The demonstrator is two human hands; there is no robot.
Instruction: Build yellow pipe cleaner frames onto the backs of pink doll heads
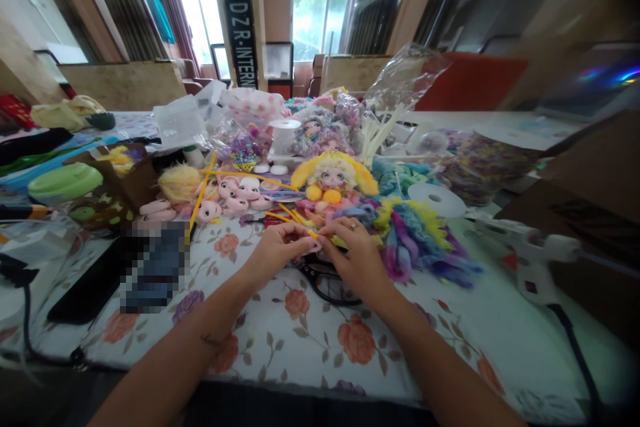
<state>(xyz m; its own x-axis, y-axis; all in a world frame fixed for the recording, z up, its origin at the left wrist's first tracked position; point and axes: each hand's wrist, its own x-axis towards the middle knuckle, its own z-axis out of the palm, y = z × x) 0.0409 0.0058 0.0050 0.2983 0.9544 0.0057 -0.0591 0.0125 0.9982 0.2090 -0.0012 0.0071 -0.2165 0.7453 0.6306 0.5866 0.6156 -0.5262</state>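
My left hand (286, 243) and my right hand (354, 250) meet over the middle of the table, fingertips pinched together. Between them shows a small bit of yellow pipe cleaner (313, 234); the rest of it is hidden by my fingers. Just beyond stands a doll (333, 180) with yellow floppy ears and pale curly hair. Below my hands a pair of black-framed glasses (333, 297) lies on the flowered tablecloth (270, 340). More yellow pipe cleaners (200, 197) lie to the left, beside several pink doll faces (235, 197).
Multicoloured wool (430, 247) lies right of my hands, with a white spool (437, 200) behind it. A white glue gun (533, 257) stands at the right, its cord running forward. A black phone (95, 283) and a green-lidded jar (65, 180) are at the left.
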